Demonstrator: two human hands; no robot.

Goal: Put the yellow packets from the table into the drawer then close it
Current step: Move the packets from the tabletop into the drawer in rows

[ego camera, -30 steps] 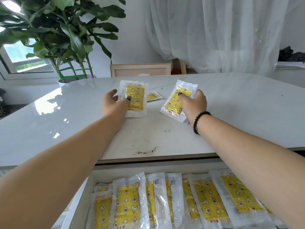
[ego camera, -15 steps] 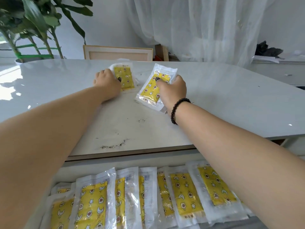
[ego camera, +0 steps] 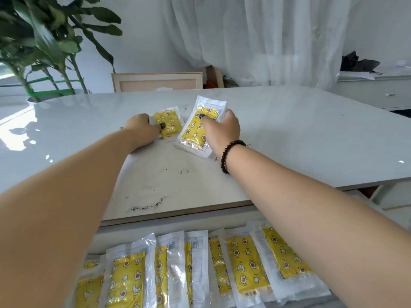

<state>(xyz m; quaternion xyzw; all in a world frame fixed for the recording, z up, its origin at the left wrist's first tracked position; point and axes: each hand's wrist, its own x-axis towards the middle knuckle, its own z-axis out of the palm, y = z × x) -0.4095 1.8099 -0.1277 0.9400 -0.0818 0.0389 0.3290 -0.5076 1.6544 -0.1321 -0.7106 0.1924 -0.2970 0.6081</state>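
Observation:
Two yellow packets in clear wrap lie near the middle of the white table (ego camera: 289,134). My left hand (ego camera: 140,127) grips the left packet (ego camera: 168,124), thumb pressed on its yellow face. My right hand (ego camera: 222,127) holds the right packet (ego camera: 195,132), thumb on top and fingers round its right edge; this packet looks like a small stack. Below the table's front edge the drawer (ego camera: 178,221) stands pulled out, filled with several yellow packets (ego camera: 244,270) laid side by side. My forearms hide parts of the drawer.
A potted plant (ego camera: 44,47) stands beyond the table's far left corner. A wooden frame (ego camera: 155,82) leans behind the table, with white curtains behind it. A white cabinet (ego camera: 373,92) stands at the right. Dark specks (ego camera: 146,206) mark the table near its front edge.
Both hands stay on their packets. My left hand now covers more of the left packet, and the small packet seen behind it a second ago is out of sight. The camera has shifted.

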